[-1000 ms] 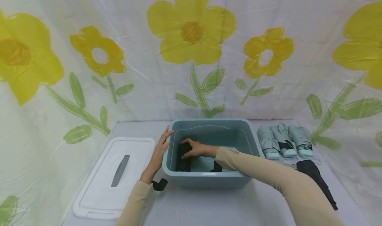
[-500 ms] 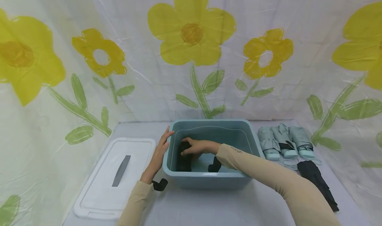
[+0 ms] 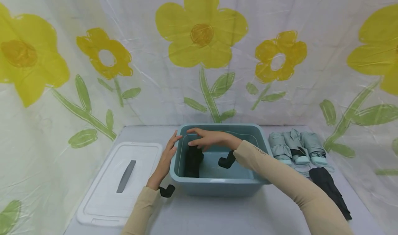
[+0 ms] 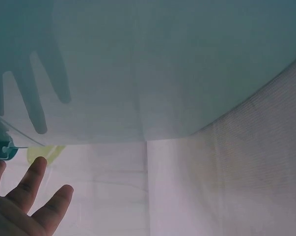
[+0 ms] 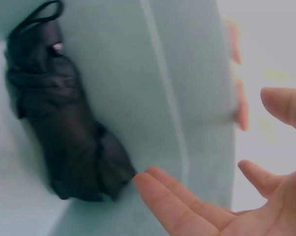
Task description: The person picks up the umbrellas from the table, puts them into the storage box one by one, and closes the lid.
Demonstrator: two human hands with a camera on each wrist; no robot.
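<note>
A folded black umbrella (image 3: 193, 160) with a wrist loop lies along the left end of the blue-grey plastic bin (image 3: 217, 181). In the right wrist view the umbrella (image 5: 64, 118) rests against the bin's side wall. My right hand (image 3: 212, 138) hovers above it inside the bin, fingers spread and holding nothing. Outside the bin, my left hand (image 3: 167, 159) stands against the left wall, its fingertips at the rim. The left wrist view has extended fingers (image 4: 35, 184) beside the bin's outer wall (image 4: 152, 73).
A white lid (image 3: 102, 186) with a grey handle lies left of the bin. To the right are several folded light-blue umbrellas (image 3: 295, 147) in a row, and another folded black umbrella (image 3: 329, 190) lies nearer the front. A flower-printed curtain (image 3: 149, 100) hangs behind the table.
My right hand has let go of the black umbrella and risen toward the bin's rim, leaving it at the left end. The left hand has stayed at the rim.
</note>
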